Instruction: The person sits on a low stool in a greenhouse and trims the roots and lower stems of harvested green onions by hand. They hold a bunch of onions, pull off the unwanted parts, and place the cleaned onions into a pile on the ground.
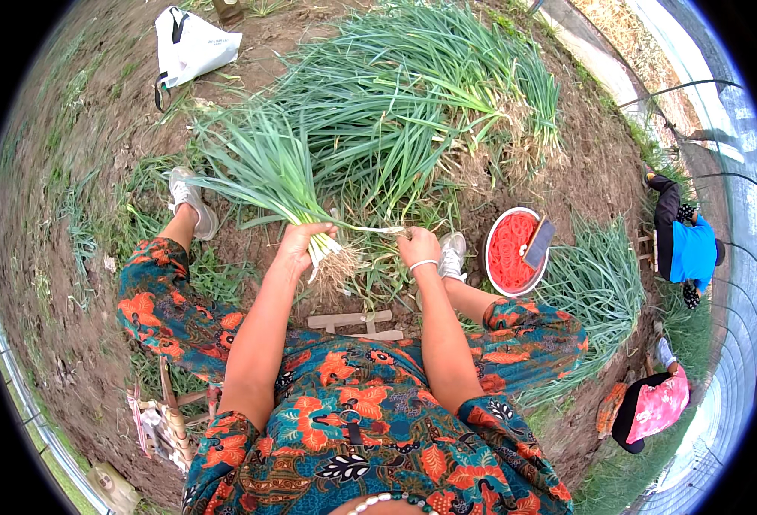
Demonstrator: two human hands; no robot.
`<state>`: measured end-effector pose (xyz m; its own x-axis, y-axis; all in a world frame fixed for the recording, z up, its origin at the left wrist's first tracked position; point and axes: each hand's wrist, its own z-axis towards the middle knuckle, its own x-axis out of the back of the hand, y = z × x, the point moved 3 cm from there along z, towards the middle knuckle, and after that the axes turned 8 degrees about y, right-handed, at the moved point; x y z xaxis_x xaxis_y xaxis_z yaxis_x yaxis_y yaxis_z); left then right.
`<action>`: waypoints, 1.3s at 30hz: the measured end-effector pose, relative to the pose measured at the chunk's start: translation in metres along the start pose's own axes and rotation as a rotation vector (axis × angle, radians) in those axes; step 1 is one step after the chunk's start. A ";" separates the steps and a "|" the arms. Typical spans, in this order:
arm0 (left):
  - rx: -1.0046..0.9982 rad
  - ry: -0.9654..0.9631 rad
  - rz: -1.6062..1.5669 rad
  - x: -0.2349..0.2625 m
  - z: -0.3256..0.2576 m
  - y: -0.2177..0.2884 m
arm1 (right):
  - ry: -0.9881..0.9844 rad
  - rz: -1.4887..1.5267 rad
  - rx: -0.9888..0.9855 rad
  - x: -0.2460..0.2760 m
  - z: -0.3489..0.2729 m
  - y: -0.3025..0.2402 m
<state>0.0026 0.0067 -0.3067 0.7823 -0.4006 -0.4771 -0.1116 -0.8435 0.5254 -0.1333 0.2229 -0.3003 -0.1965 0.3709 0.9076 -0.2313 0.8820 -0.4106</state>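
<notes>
At the far left edge of the bare soil ground, near the upper corner, I see a white plastic bag with dark handles lying flat. Below it, at the lower left edge, some light wooden pieces and a small tool lie beside my seat.

Moving right, my left hand is clenched around a bundle of green onions with long thin leaves and white rooty ends. The leaves fan out to the upper left and the roots hang just below my fingers. One single green onion stalk, pale and thin, goes across from this bundle to my right hand, which pinches its end with closed fingers. A white band sits on this wrist.

Behind both hands, a big heap of loose green onions covers the middle of the ground. Below the hands a small wooden stool stands between my knees.

Further right, a round white bowl full of red rubber bands rests on the soil, with a dark flat phone leaning on its rim. At the right edge two other persons, one in a blue shirt, one with a pink hat, crouch near more onions.
</notes>
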 end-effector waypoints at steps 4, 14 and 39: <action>-0.004 0.012 -0.104 0.006 0.003 0.004 | -0.023 -0.012 -0.192 0.008 -0.006 0.026; 0.050 -0.008 -0.170 0.011 0.005 -0.001 | -0.262 0.448 0.414 0.011 -0.012 -0.045; -0.071 -0.367 -0.486 0.013 -0.013 0.079 | -0.180 -0.017 -0.322 -0.106 -0.005 0.077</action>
<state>0.0116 -0.0603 -0.2622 0.4696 -0.0835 -0.8789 0.2565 -0.9397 0.2263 -0.1258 0.2530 -0.4282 -0.3664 0.3235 0.8724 0.0705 0.9446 -0.3207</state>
